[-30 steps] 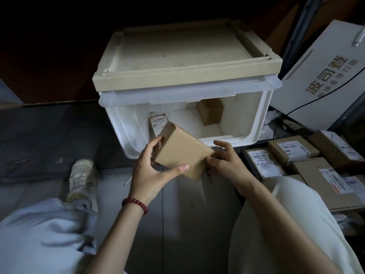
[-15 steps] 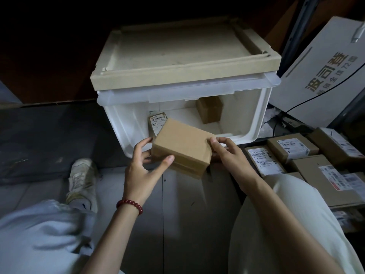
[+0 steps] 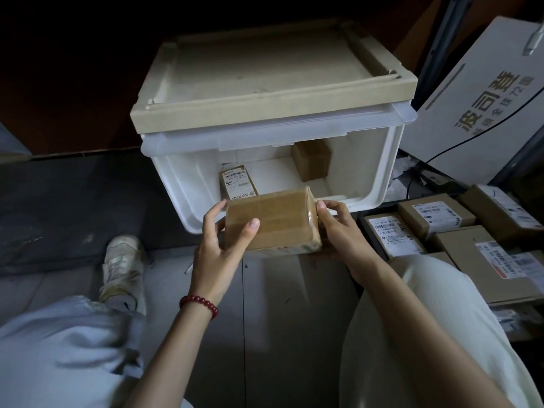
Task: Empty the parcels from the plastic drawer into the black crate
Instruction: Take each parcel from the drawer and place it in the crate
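A brown cardboard parcel hangs in front of the white plastic drawer, just past its front rim. My left hand grips the parcel's left end, thumb on top. My right hand grips its right end. Inside the drawer a labelled parcel leans at the left and a plain brown parcel stands at the back right. The black crate lies at the right, with only its dark rim showing, and holds several labelled parcels.
A beige lid tops the drawer unit. A white printed carton leans at the right with a black cable across it. My knees in pale trousers and a white shoe are on the grey floor.
The parcel has turned from tilted on edge to level with its taped side up, and came slightly nearer. Both hands shifted to hold its two ends.
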A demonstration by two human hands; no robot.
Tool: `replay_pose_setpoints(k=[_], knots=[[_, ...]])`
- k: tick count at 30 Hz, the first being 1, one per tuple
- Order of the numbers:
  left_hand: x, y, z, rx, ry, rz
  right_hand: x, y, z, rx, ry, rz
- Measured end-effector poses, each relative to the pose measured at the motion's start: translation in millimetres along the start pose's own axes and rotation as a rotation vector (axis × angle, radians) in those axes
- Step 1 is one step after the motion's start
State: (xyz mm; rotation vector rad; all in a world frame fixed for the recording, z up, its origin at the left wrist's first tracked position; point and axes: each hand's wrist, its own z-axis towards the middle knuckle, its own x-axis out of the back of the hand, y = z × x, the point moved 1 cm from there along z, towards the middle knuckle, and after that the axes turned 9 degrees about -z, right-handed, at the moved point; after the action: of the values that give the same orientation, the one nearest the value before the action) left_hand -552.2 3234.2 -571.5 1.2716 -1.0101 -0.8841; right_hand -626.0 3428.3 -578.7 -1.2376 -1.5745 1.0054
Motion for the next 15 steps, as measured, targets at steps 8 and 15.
replay_pose_setpoints(k=[8, 15], knots=[[3.5, -1.2, 4.5, 0.035, -0.195, -0.029, 3.8, -2.1, -2.3, -0.03, -0.02, -0.038], [-11.5, -3.7, 2.3, -0.028, -0.18, -0.036, 12.4, -11.4, -8.1, 0.095, -0.007, -0.195]])
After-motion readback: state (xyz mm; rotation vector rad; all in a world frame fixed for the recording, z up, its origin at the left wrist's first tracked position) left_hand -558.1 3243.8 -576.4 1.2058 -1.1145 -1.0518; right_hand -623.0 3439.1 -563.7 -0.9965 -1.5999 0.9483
